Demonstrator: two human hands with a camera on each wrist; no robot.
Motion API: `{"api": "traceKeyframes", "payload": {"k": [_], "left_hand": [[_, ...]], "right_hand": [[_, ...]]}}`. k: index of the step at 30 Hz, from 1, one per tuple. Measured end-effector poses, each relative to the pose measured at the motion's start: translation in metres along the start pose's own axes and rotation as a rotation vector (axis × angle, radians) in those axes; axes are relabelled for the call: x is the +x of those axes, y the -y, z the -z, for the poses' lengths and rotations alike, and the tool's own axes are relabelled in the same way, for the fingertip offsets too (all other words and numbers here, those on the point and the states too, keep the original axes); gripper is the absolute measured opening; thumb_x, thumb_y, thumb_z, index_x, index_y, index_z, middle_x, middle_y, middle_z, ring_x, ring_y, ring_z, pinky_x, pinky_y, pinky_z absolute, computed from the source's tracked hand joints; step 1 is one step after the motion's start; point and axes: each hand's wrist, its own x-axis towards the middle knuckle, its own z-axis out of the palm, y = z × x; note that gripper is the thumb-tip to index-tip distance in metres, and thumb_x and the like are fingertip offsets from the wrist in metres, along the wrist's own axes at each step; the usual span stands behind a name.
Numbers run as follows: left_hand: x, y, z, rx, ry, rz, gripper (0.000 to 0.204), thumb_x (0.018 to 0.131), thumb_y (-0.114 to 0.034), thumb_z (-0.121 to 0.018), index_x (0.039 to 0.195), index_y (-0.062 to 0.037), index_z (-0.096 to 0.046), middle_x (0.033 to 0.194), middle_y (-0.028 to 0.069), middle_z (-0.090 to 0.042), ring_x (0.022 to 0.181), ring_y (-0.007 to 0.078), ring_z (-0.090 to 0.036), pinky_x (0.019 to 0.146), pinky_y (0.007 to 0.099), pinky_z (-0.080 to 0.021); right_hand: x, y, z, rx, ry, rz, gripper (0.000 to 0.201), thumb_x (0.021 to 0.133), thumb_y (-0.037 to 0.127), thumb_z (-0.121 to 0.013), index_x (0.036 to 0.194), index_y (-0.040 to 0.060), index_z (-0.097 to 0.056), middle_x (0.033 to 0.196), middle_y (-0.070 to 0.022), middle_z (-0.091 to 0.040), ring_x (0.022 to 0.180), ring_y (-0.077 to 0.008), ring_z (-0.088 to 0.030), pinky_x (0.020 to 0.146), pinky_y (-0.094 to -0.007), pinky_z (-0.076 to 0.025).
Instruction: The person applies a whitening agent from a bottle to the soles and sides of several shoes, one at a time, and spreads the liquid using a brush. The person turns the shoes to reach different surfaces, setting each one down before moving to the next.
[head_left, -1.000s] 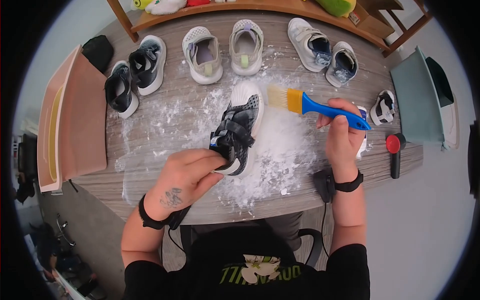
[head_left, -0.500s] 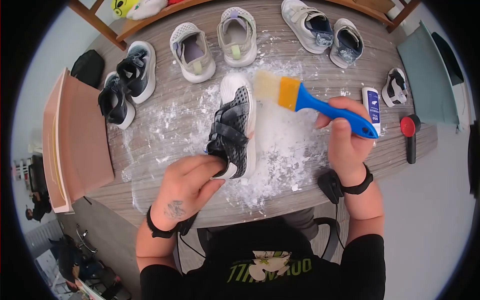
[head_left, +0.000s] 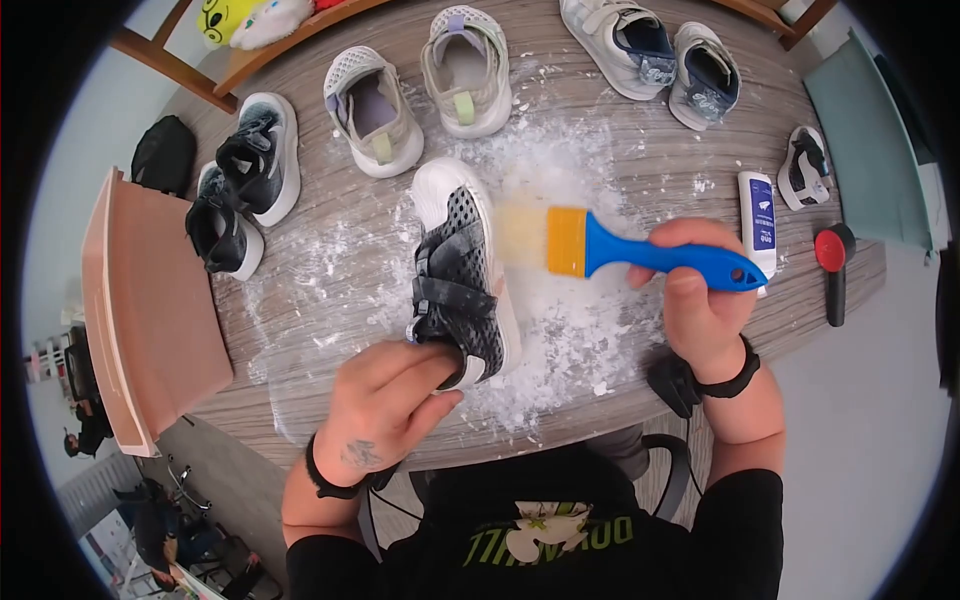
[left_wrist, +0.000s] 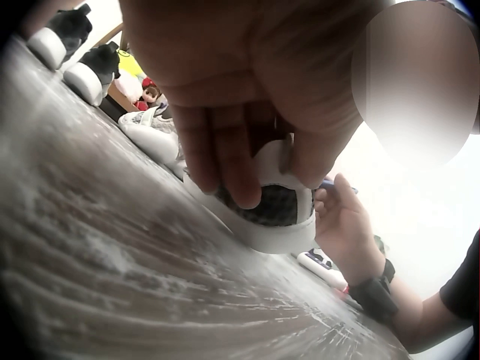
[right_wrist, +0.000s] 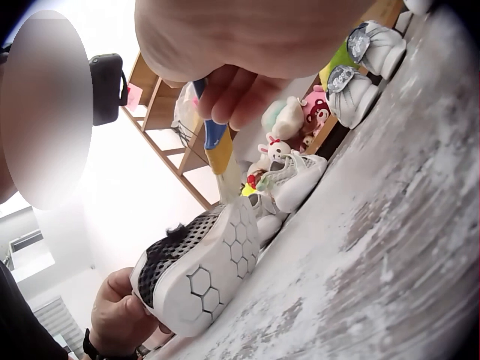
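A black-and-white child's sneaker (head_left: 455, 265) with crossed straps is tilted over the powdery table, toe pointing away. My left hand (head_left: 395, 400) grips it at the heel, fingers inside the opening and thumb outside. In my right hand (head_left: 705, 290) is the blue handle of a flat brush (head_left: 635, 255) with a yellow ferrule. Its pale bristles meet the sneaker's right side, near the front of the sole edge. Seen from the right wrist, the white sole (right_wrist: 210, 292) with hexagon marks faces the camera, bristles at the toe end.
White powder (head_left: 570, 340) is spread over the wooden table. Pairs of grey shoes (head_left: 375, 110), white shoes (head_left: 625, 50) and black shoes (head_left: 255, 160) stand farther back. At right are a white-and-purple tube (head_left: 758, 220), a red-and-black scoop (head_left: 832, 260) and a small sandal (head_left: 803, 170). A pink bin (head_left: 165, 310) stands left.
The brush has moved from beside the toe cap down along the sneaker's side, toward the heel. The sneaker has turned so its toe points more to the left. The head view has shifted.
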Motion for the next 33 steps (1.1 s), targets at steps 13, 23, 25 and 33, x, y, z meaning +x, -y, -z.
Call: {"api": "traceKeyframes", "payload": {"k": [13, 23, 25, 33], "left_hand": [[-0.007, 0.007, -0.002, 0.008, -0.037, -0.06, 0.033, 0.076, -0.013, -0.079, 0.106, -0.0032, -0.068, 0.1, 0.0103, -0.068, 0.081, 0.0293, -0.066, 0.07, 0.0376, -0.053], [-0.007, 0.005, 0.001, 0.016, -0.036, -0.099, 0.035, 0.077, -0.014, -0.077, 0.108, -0.0027, -0.065, 0.1, 0.0105, -0.066, 0.079, 0.0289, -0.065, 0.069, 0.0382, -0.052], [-0.006, 0.007, 0.002, 0.023, -0.034, -0.117, 0.035, 0.077, -0.014, -0.076, 0.108, -0.0028, -0.065, 0.101, 0.0105, -0.065, 0.078, 0.0286, -0.065, 0.068, 0.0379, -0.052], [-0.004, 0.01, 0.003, 0.039, -0.004, -0.14, 0.033, 0.076, -0.013, -0.076, 0.105, -0.0029, -0.065, 0.1, 0.0097, -0.065, 0.073, 0.0265, -0.063, 0.066, 0.0361, -0.051]], "right_hand": [[0.001, -0.022, 0.014, 0.042, -0.073, -0.018, 0.048, 0.094, 0.04, -0.068, 0.11, -0.0044, -0.059, 0.084, -0.0119, -0.064, 0.07, -0.0179, -0.065, 0.065, -0.0309, -0.053], [0.009, -0.03, 0.019, 0.156, -0.126, -0.108, 0.049, 0.093, 0.04, -0.069, 0.114, -0.0032, -0.058, 0.077, -0.0102, -0.065, 0.068, -0.0188, -0.064, 0.064, -0.0322, -0.053], [0.009, -0.03, 0.02, 0.162, -0.136, -0.123, 0.049, 0.093, 0.04, -0.069, 0.114, -0.003, -0.058, 0.076, -0.01, -0.064, 0.068, -0.0188, -0.064, 0.064, -0.0321, -0.053], [0.008, -0.027, 0.022, 0.163, -0.141, -0.13, 0.049, 0.095, 0.043, -0.066, 0.115, -0.0003, -0.055, 0.075, -0.0107, -0.064, 0.068, -0.0195, -0.063, 0.064, -0.0327, -0.053]]}}
